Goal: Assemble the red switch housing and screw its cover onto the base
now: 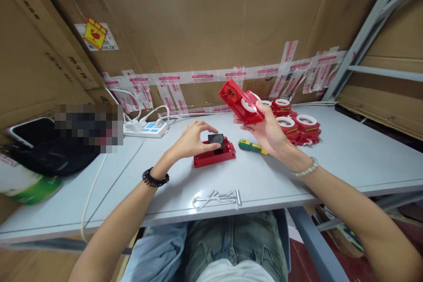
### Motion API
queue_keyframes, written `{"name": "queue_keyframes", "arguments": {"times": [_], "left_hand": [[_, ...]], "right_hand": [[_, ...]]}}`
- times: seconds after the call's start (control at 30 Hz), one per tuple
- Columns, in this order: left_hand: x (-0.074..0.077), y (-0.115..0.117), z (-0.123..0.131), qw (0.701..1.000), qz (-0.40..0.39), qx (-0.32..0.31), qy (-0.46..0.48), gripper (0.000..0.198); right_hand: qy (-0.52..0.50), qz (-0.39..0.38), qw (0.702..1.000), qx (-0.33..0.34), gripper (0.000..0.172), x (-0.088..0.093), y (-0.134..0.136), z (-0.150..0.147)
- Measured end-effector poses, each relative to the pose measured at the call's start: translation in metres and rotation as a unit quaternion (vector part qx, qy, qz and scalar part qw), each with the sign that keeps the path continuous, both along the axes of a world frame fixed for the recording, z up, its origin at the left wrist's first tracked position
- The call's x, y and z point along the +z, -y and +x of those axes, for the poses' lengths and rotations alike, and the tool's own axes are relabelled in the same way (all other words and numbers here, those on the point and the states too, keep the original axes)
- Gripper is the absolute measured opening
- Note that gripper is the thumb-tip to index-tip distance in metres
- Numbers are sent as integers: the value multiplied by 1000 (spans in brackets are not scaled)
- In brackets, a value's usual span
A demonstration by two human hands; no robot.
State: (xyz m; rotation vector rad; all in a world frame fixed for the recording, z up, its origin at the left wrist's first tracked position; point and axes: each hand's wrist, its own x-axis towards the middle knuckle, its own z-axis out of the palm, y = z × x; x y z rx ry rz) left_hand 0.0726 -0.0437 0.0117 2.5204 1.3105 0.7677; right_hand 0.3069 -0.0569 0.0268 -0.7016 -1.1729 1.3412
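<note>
My right hand [268, 132] is closed round a red plastic cover with a white ring [243, 101], held tilted above the grey table [346, 154]. My left hand [193, 140] rests its curled fingers on a black round part [216, 139] that sits in a red base [214, 155] lying flat on the table. A green and yellow screwdriver [251, 146] lies just under my right hand, beside the red base.
A stack of several red units with white rings [297, 125] stands at the back right. A white power strip [146, 129] with cables sits at the back left. Small metal parts [218, 197] lie near the front edge. A black bag [49, 154] is at the left. Cardboard walls surround the table.
</note>
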Motion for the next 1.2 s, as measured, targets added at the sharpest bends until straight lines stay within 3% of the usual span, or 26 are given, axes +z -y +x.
{"name": "queue_keyframes", "arguments": {"times": [0.87,1.03,1.13,1.2], "left_hand": [[7,6,1,1000,-19,-3,-10,46],[24,15,-18,998,17,10,58,46],[29,21,-28,990,64,35,123,50],[29,24,-27,990,62,7,127,56]], "right_hand": [[15,12,1000,-6,42,-1,0,-1],[97,87,990,-57,44,-11,-7,-6],[182,168,969,-21,49,-19,-13,-10],[232,221,947,7,49,-22,-17,-14]]}}
